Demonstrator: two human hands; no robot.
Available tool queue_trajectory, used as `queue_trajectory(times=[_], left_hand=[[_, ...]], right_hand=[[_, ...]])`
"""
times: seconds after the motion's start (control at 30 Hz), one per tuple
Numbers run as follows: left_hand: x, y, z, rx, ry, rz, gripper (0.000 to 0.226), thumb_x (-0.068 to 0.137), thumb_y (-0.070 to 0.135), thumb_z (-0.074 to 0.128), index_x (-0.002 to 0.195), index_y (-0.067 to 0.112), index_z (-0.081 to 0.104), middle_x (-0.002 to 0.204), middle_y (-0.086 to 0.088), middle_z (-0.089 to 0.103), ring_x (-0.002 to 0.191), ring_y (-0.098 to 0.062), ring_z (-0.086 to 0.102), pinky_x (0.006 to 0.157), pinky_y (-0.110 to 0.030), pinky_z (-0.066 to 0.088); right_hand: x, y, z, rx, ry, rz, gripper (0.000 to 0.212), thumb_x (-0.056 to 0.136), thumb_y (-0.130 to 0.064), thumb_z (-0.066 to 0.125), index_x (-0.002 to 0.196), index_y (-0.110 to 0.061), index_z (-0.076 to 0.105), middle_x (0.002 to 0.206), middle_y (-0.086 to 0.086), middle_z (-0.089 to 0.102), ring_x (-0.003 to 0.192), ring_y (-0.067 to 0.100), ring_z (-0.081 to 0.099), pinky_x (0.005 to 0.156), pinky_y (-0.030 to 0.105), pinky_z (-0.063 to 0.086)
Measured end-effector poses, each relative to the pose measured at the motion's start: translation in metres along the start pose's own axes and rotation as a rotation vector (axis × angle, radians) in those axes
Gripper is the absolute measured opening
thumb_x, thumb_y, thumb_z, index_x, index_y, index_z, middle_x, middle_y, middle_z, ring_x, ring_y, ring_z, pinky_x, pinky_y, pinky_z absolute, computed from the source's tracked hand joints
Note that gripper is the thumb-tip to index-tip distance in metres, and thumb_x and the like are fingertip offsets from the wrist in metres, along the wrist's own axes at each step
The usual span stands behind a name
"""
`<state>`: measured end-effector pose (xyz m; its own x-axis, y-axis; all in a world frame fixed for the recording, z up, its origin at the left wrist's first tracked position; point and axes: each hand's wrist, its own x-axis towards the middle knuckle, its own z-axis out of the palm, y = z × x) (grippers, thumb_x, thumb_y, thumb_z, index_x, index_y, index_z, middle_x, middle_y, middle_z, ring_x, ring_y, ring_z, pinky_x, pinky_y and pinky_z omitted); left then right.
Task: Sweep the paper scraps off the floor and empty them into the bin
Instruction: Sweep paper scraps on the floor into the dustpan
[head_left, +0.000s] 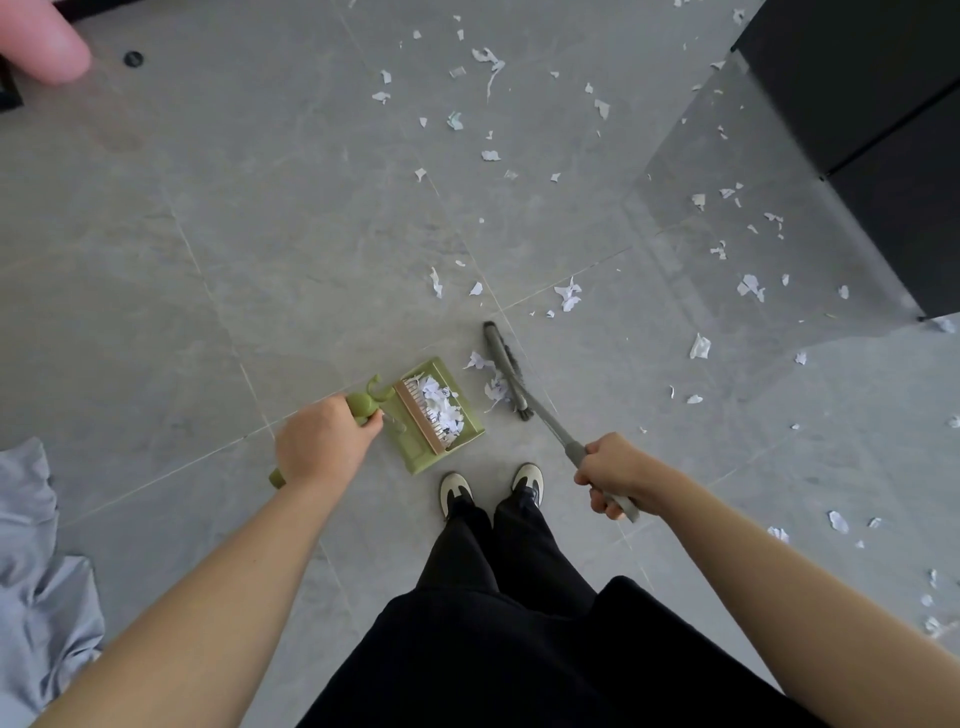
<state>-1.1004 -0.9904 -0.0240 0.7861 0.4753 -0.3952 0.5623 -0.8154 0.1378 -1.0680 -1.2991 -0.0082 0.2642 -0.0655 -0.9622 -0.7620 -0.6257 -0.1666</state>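
Paper scraps (441, 408) fill the green dustpan (441, 415), gripped by the left hand (322, 441). The right hand (610, 475) grips the broom (506, 371). Tip the pan and they spill.

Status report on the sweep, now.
Left hand grips green dustpan handle, right hand grips broom. Dustpan part full; scraps scattered ahead and right. No bin in view.

No readable text, label, brand, number or sign anywhere in view.
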Motion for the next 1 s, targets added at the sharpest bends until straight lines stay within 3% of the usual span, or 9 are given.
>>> queue_trajectory(times=[0.1, 0.3, 0.67, 0.87, 1.0], left_hand=[[0.000, -0.002, 0.000, -0.008, -0.002, 0.003, 0.045, 0.083, 0.050, 0.069, 0.081, 0.006, 0.070, 0.078, -0.019, 0.069, 0.077, -0.040, 0.065, 0.059, -0.031, 0.037], [-0.009, -0.012, 0.001, -0.087, 0.005, 0.011, 0.039, 0.083, 0.045, 0.071, 0.080, 0.006, 0.072, 0.074, -0.023, 0.067, 0.075, -0.043, 0.064, 0.057, -0.031, 0.036], [-0.011, -0.020, -0.007, -0.238, 0.072, -0.052, 0.038, 0.085, 0.041, 0.070, 0.073, 0.006, 0.068, 0.068, -0.021, 0.065, 0.063, -0.038, 0.056, 0.055, -0.031, 0.034], [-0.002, -0.004, -0.012, -0.259, 0.083, -0.038, 0.040, 0.087, 0.041, 0.068, 0.077, 0.002, 0.069, 0.074, -0.024, 0.066, 0.073, -0.044, 0.062, 0.057, -0.032, 0.034], [0.009, 0.011, -0.016, -0.261, 0.104, -0.019, 0.041, 0.087, 0.042, 0.068, 0.080, 0.001, 0.070, 0.075, -0.027, 0.066, 0.075, -0.046, 0.063, 0.057, -0.033, 0.035]], right_hand=[[-0.003, -0.004, 0.011, -0.150, -0.055, -0.025, 0.028, 0.086, 0.006, 0.045, 0.113, 0.010, 0.050, 0.060, 0.012, 0.047, 0.042, 0.020, 0.046, 0.040, 0.023, 0.036], [-0.027, -0.020, 0.019, -0.265, -0.145, -0.079, 0.012, 0.084, 0.005, 0.046, 0.092, -0.002, 0.053, 0.055, 0.009, 0.044, 0.042, 0.019, 0.044, 0.040, 0.021, 0.034], [-0.061, -0.051, -0.004, -0.515, 0.009, -0.183, 0.026, 0.082, -0.001, 0.045, 0.103, -0.006, 0.060, 0.059, 0.012, 0.054, 0.045, 0.024, 0.053, 0.044, 0.023, 0.043], [-0.066, -0.061, -0.021, -0.513, 0.102, -0.222, 0.033, 0.080, -0.003, 0.044, 0.108, -0.011, 0.060, 0.064, 0.012, 0.056, 0.052, 0.028, 0.056, 0.040, 0.022, 0.043], [-0.063, -0.063, -0.039, -0.422, 0.144, -0.203, 0.024, 0.082, -0.003, 0.045, 0.103, -0.007, 0.058, 0.061, 0.013, 0.056, 0.053, 0.029, 0.055, 0.042, 0.023, 0.043]])
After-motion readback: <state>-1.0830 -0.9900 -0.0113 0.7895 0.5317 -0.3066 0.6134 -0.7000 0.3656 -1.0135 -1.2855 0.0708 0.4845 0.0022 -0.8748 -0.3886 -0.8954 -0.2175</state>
